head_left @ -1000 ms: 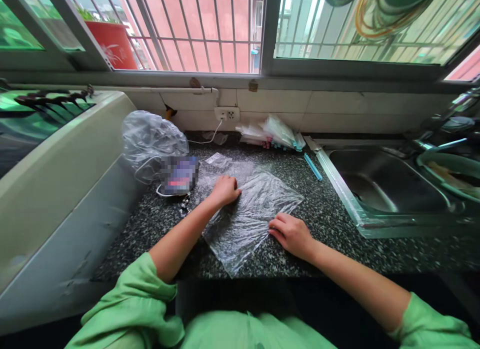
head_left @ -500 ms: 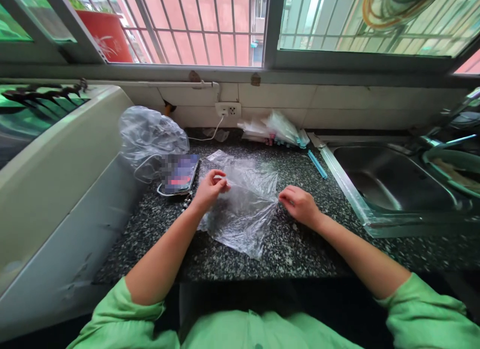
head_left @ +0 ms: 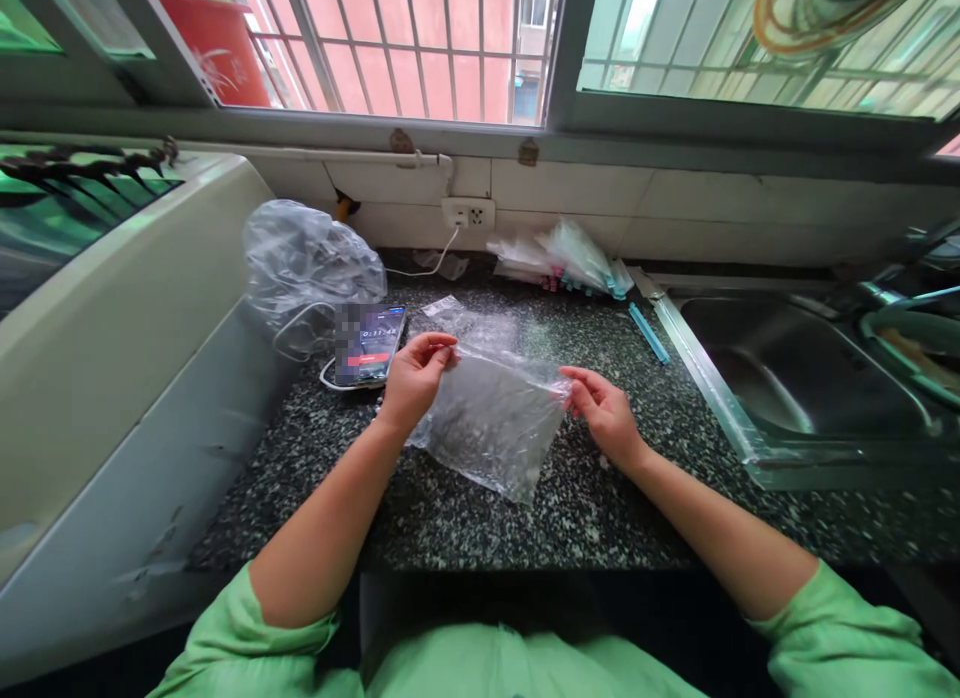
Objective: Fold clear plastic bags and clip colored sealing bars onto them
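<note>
A clear plastic bag (head_left: 491, 428) is stretched between my two hands, just over the speckled dark countertop (head_left: 465, 528). My left hand (head_left: 420, 373) pinches its upper left corner between thumb and fingers. At the upper right corner, my right hand (head_left: 602, 413) grips the bag with thumb and fingertips. Behind it, more crumpled clear plastic (head_left: 480, 323) lies flat on the counter. A phone (head_left: 375, 348) with a lit timer screen rests beside my left hand, a white cable loop at its edge.
A bundled clear plastic bag (head_left: 311, 263) sits at the back left. Folded clear bags with coloured strips (head_left: 577, 258) lie by the wall, near a blue strip (head_left: 649, 333). A steel sink (head_left: 750, 358) is on the right, a stove (head_left: 127, 308) on the left, and a wall socket (head_left: 469, 214) behind.
The bag's top edge has been drawn into a straighter line between my hands, and its lower part hangs flatter. My right hand has turned and shifted slightly right. The view has moved a little.
</note>
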Demonstrator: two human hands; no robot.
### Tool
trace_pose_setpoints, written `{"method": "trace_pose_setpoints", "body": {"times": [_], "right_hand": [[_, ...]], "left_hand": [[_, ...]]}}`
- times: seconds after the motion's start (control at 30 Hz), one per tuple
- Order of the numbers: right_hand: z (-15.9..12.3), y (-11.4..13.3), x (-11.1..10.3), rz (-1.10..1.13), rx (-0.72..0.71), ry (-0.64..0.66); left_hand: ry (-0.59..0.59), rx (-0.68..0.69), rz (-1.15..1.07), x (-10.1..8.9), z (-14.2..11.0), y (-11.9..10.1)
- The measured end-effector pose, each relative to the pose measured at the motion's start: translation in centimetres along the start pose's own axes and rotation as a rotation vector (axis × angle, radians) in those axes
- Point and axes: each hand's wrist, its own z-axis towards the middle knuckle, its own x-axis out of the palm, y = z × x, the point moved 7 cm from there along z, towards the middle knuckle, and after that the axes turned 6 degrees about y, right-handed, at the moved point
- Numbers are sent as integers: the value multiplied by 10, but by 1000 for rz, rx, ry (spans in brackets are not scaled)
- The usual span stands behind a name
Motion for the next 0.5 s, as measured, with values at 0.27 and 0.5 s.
{"method": "trace_pose_setpoints", "body": {"times": [0.27, 0.5], "right_hand": [[-4, 28, -1, -213, -229, 1], [0, 55, -4, -485, -464, -88]], "left_hand": [[-35, 127, 47, 1, -8, -15], [124, 272, 248, 3, -5, -24]]}}
